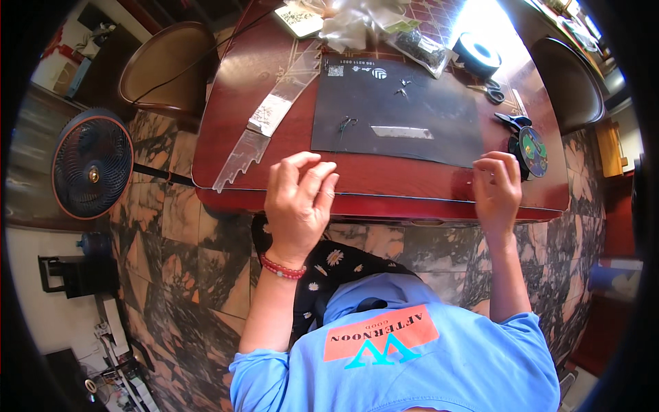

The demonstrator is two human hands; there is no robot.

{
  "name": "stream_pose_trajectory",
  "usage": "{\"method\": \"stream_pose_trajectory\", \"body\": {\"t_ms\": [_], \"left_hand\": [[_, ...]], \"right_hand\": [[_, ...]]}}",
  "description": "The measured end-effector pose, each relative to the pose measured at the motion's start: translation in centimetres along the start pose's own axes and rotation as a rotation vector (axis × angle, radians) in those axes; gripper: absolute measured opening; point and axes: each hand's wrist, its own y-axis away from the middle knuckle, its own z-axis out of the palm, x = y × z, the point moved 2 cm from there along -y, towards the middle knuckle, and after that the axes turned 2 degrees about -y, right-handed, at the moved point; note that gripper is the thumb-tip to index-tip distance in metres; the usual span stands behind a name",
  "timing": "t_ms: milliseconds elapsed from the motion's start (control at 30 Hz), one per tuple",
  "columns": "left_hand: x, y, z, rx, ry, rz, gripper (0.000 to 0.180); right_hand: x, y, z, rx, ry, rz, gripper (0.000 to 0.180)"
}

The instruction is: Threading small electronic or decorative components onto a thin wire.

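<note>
My left hand (298, 202) hovers over the near edge of a dark red wooden table (226, 110), fingers curled and slightly apart, holding nothing I can see. My right hand (495, 189) rests at the table's near right edge with fingers bent down; whether it pinches anything is hidden. A thin thread seems to run along the table edge between the hands. Beyond them lies a dark work mat (425, 130) with a pale strip (402, 132) and small metal bits (347, 123) on it.
A long clear plastic strip (271, 113) lies left of the mat. Crumpled plastic bags (371, 24), a black tape roll (476, 53), scissors (491, 90) and a round colourful disc (533, 151) sit at the back and right. Chairs (168, 65) and a floor fan (93, 165) stand nearby.
</note>
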Motion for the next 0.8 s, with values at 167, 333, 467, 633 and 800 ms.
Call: {"method": "stream_pose_trajectory", "body": {"t_ms": [167,333,467,633,800], "left_hand": [[0.0,0.3,0.7,-0.055,-0.062,0.094,0.032],[-0.6,0.5,0.6,-0.082,-0.108,0.037,0.039],[-0.4,0.4,0.6,-0.095,-0.104,0.021,0.040],[0.5,0.2,1.0,-0.111,-0.099,0.066,0.037],[1.0,0.6,1.3,-0.149,-0.120,0.094,0.037]], "right_hand": [[-2.0,0.4,1.6,-0.118,0.001,-0.082,0.020],[-2.1,0.6,2.6,-0.113,-0.033,-0.116,0.021],[-1.9,0.5,2.8,-0.118,-0.032,-0.119,0.021],[-2.0,0.6,2.9,-0.119,-0.012,-0.140,0.020],[-1.9,0.8,3.0,-0.114,-0.008,-0.141,0.018]]}}
